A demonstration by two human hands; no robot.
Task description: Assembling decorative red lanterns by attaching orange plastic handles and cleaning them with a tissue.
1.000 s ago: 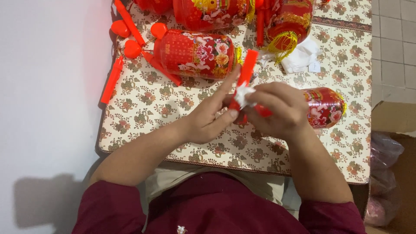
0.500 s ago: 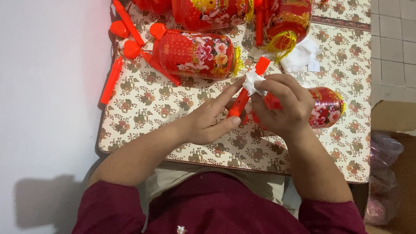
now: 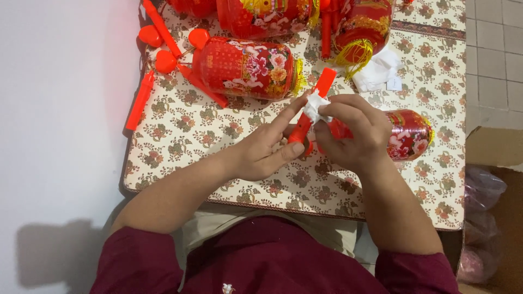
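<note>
My left hand [image 3: 268, 147] grips the lower end of a slim red plastic stick [image 3: 326, 83] that points up and to the right. My right hand [image 3: 357, 130] pinches a small crumpled white tissue [image 3: 315, 105] against the middle of that stick. Both hands hover over a table with a floral cloth [image 3: 185, 130]. Behind my right hand lies a small red lantern [image 3: 409, 135] on its side, partly hidden by my fingers.
A larger red floral lantern [image 3: 248, 68] with gold fringe lies above my hands. More lanterns [image 3: 362, 27], red sticks [image 3: 140, 99] and red heart pieces [image 3: 165, 61] sit at the far side. A pile of white tissue [image 3: 376, 71] lies right. A cardboard box [image 3: 493, 179] stands on the floor.
The red stick has tilted more to the right and its tip has risen. My right hand has slid the white tissue up along it, and both hands shifted slightly.
</note>
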